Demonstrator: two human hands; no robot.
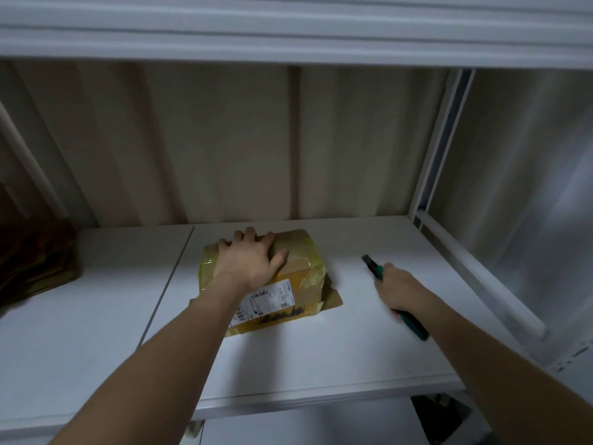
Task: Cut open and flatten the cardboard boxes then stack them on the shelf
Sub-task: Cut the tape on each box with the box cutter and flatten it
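Step in hand, as we judge it: pinning the box before a cut. 1 taped cardboard parcel (266, 277) lies on the white shelf (369, 332), slightly left of centre, its shipping label (266, 300) facing up. Yellowish tape wraps the far end and both sides; 1 loose flap (333, 298) splays out at the near right corner, so the box looks partly opened but not flat.

Left hand (250, 261): palm down on the parcel's far-left top, fingers spread and laid over the far edge, thumb pointing right across the lid. It presses; it does not clasp.

Right hand (401, 290): clenched round a green-handled utility knife (378, 274), well apart from the parcel on its right, dark tip pointing away toward the shelf's back. The hand is blurred, so we cannot tell whether a blade is extended.

Next move calls for bringing the knife left to a tape seam, keeping the cut line clear of the left thumb, which lies nearest the knife.

A dark brown mass (35, 261) sits at the shelf's left end, possibly flattened cardboard.
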